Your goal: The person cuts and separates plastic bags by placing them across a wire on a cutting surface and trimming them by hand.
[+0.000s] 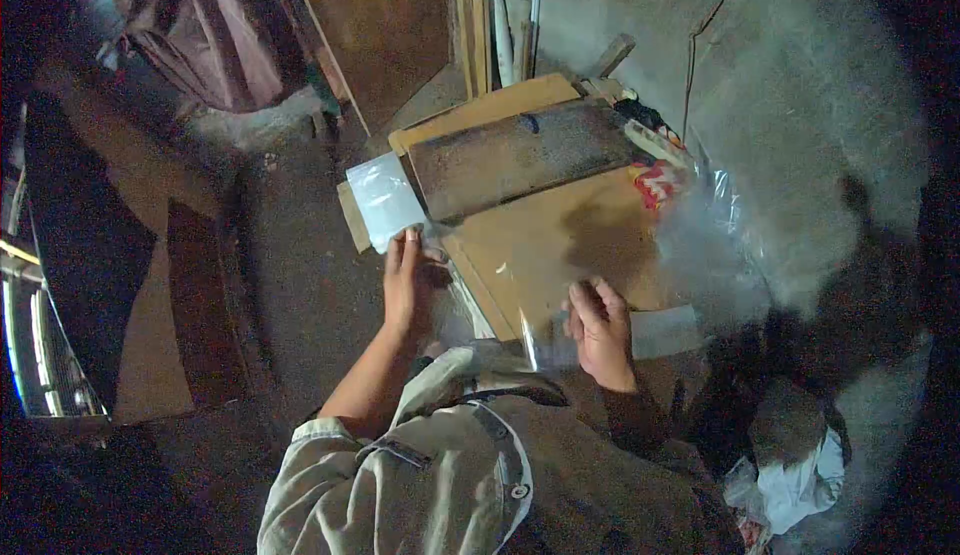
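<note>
My left hand [403, 280] pinches the lower edge of a glossy white sheet [385, 200], which lies at the left side of the cardboard. In front of my body, my right hand [600, 330] is closed, thumb against curled fingers, above the near part of the brown cardboard [560, 245]. What it holds, if anything, cannot be made out. A shiny, see-through strip that looks like clear plastic [530, 343] shows just left of that hand. Farther back on the cardboard rests a dark, worn board [520, 150].
A small dark object [528, 123] sits on the worn board. A red and white wrapper [656, 185] and clear plastic [725, 200] lie at the right. Wooden strips [470, 25] lean behind, beside a brown panel [375, 35]. A white bag [800, 480] stands at lower right.
</note>
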A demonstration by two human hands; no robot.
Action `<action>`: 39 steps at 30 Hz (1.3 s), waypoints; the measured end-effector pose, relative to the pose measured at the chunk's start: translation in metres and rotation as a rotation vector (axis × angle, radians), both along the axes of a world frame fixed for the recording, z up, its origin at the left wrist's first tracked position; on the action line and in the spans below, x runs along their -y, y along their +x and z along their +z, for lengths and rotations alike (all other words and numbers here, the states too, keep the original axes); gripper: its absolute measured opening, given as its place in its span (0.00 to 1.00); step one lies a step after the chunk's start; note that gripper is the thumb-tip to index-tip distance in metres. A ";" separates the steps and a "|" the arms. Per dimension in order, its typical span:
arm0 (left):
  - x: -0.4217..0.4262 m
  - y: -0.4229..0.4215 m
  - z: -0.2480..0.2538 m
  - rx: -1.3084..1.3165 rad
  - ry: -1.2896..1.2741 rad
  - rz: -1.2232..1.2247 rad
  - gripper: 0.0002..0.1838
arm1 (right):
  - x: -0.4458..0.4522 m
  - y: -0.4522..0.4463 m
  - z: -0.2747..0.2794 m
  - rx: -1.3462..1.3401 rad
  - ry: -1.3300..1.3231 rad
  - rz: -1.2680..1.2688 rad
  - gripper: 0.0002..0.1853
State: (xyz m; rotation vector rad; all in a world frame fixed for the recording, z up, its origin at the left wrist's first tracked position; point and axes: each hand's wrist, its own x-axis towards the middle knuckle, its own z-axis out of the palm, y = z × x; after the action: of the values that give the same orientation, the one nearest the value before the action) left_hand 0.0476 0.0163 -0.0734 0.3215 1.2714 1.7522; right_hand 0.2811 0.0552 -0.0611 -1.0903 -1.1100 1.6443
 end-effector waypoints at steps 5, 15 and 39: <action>0.023 0.040 -0.014 0.009 -0.092 -0.147 0.35 | -0.006 -0.002 -0.005 0.173 0.043 0.011 0.07; 0.004 0.032 0.013 -0.128 -0.023 -0.044 0.38 | -0.052 -0.004 0.013 -0.038 0.004 -0.118 0.18; -0.153 -0.131 0.020 -0.713 0.274 0.185 0.21 | -0.255 -0.168 0.054 -0.073 0.437 0.244 0.18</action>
State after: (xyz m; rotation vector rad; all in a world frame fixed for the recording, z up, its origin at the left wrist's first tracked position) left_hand -0.0836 0.1690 -0.0532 1.0906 1.5771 2.0599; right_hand 0.1133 0.3097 -0.0075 -0.6269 -1.5116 1.5078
